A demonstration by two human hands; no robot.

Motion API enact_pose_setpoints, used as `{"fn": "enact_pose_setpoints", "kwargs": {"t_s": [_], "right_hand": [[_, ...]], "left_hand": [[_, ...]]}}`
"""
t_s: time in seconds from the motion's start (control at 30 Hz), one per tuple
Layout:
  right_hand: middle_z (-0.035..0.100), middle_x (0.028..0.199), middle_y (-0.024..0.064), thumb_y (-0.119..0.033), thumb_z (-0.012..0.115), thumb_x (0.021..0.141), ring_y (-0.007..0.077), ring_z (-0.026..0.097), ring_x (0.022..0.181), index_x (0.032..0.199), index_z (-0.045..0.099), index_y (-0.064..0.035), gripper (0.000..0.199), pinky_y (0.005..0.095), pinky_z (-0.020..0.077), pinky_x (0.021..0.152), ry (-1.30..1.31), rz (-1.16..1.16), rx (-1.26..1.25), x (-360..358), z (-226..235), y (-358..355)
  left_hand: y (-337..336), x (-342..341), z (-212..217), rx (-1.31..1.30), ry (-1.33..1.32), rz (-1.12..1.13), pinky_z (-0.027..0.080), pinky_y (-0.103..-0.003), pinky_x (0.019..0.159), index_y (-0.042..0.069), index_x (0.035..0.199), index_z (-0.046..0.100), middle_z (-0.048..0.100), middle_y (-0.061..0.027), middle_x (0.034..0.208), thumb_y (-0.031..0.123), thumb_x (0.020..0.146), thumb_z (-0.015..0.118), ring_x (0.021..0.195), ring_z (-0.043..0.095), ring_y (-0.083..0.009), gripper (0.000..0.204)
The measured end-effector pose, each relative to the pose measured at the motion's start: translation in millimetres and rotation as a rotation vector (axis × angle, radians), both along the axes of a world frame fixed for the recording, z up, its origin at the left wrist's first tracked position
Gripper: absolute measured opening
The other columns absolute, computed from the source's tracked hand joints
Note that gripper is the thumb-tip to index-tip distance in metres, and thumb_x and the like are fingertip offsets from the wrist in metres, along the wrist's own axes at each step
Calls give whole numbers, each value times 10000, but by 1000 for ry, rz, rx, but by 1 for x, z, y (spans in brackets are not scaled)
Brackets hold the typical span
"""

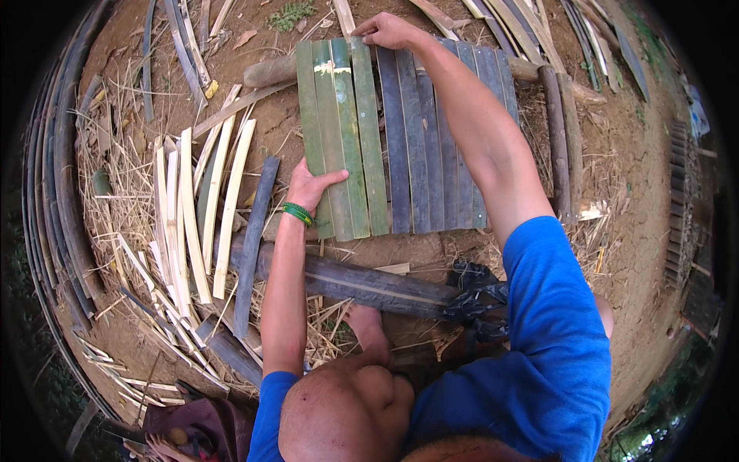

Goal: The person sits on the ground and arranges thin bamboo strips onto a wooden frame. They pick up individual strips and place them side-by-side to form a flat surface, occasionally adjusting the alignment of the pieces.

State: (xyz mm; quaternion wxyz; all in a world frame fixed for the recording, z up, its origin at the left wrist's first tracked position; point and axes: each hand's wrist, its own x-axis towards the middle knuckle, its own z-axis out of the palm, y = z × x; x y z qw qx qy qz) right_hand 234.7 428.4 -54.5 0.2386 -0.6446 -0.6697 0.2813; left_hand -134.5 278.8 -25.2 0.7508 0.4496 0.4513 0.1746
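A row of flat bamboo slats lies side by side on the dirt, three green ones [339,138] at the left and several dark grey ones [431,146] to their right. My left hand [312,189] presses flat on the near end of the leftmost green slats; a green band circles its wrist. My right hand [389,31] reaches across to the far end and pinches the top of a green slat. The slats rest on a round log [269,71] at the far side and a dark split pole [369,285] near my knees.
Pale split bamboo strips [196,215] and a dark slat [254,239] lie in a loose pile at the left among straw. More poles [558,138] stand at the right of the row. Long strips [523,23] lie at the far edge. My bare foot [366,327] is below.
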Motion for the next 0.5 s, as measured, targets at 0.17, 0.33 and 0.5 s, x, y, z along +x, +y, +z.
{"fn": "enact_pose_setpoints", "kwargs": {"t_s": [0.17, 0.33, 0.5], "right_hand": [[740, 1081, 123, -82, 659, 860, 220, 687, 972, 1227, 701, -120, 371, 349, 524, 897, -9, -29, -32, -2, 9, -8], [741, 1074, 120, -75, 646, 863, 211, 684, 958, 1227, 704, -137, 373, 351, 526, 883, 6, 8, 5, 4, 5, -13], [739, 1078, 131, -70, 632, 858, 239, 693, 956, 1220, 706, -145, 378, 367, 531, 883, -44, 3, 51, 3, 2, -12]], "left_hand": [[-2, 5, 4, 12, -5, 10, 556, -369, 879, -1, 1248, 528, 681, -134, 1115, 29, 732, 820, 986, 676, -224, 594], [0, 6, -2, 17, -22, -18, 565, -371, 859, -5, 1246, 528, 684, -132, 1111, 17, 732, 815, 966, 683, -226, 590], [0, 9, -1, 17, -44, -29, 569, -366, 848, -6, 1233, 535, 690, -125, 1093, 1, 731, 809, 953, 685, -221, 571]]}}
